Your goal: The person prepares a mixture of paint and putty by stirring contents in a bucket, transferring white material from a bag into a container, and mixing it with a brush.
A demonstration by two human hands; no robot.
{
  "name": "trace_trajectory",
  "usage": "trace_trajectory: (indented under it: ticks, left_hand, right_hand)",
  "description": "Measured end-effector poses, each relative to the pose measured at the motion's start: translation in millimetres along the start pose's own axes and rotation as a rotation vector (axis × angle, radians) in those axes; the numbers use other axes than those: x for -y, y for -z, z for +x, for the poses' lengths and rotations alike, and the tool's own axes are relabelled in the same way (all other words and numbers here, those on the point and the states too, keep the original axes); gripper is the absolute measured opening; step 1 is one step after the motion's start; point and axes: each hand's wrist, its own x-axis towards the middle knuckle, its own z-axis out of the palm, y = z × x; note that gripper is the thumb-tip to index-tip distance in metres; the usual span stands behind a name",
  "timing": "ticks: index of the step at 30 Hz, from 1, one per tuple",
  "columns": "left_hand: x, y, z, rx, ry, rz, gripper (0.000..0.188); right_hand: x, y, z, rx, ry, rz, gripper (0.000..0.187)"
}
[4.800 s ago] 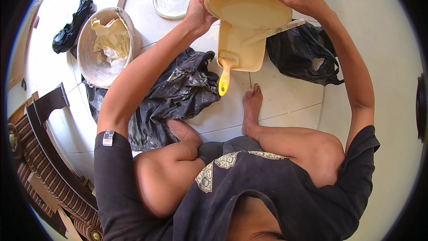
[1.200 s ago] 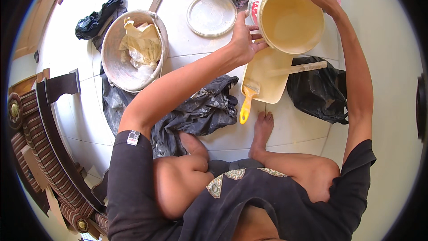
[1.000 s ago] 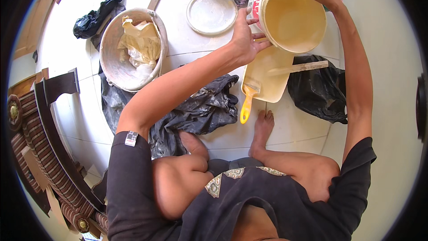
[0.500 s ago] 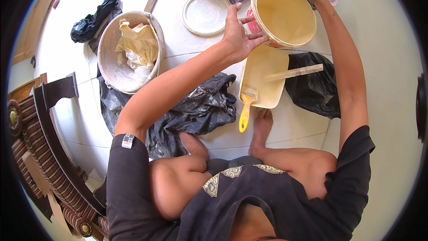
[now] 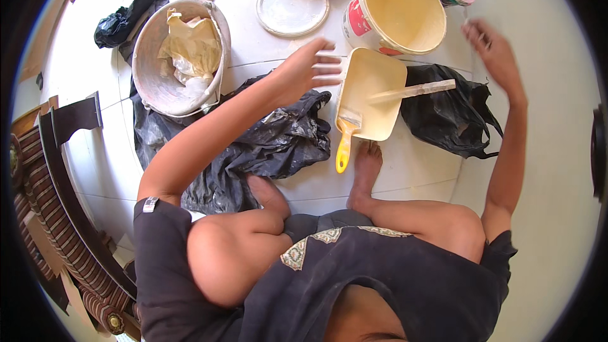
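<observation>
While both hands (image 5: 310, 66) (image 5: 494, 50) wide and empty, pale tiled floor (image 5: 538, 171) under paint bucket (image 5: 396, 9), black bags (image 5: 272, 145).

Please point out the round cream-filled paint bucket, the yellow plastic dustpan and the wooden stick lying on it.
Paint bucket (image 5: 399, 9), head view, cream inside.
Dustpan (image 5: 370, 98), head view, pan floor.
Wooden stick (image 5: 411, 90), head view, mid-shaft.

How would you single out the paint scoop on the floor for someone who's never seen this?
Find the big cream-filled paint bucket on the white tiled floor. Just below it, between two crumpled black plastic bags, lies a flat cream-coated scoop with a stir stick across it. Its short yellow handle, pointing toward the person's foot, sets it apart.
</observation>
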Motion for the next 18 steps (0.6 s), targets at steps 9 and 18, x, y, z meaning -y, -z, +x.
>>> trace_trajectory:
  ticks: [9, 18]
  left_hand:
    - [82, 42, -28, 0.267, 0.069, 0.476, 0.033]
    - [117, 13, -48, 0.463, 0.097, 0.601, 0.047]
  right_hand:
    - [22, -59, -68, 0.239, 0.016, -0.404, 0.045]
    - [81, -47, -102, 0.329, -0.035, -0.074, 0.038]
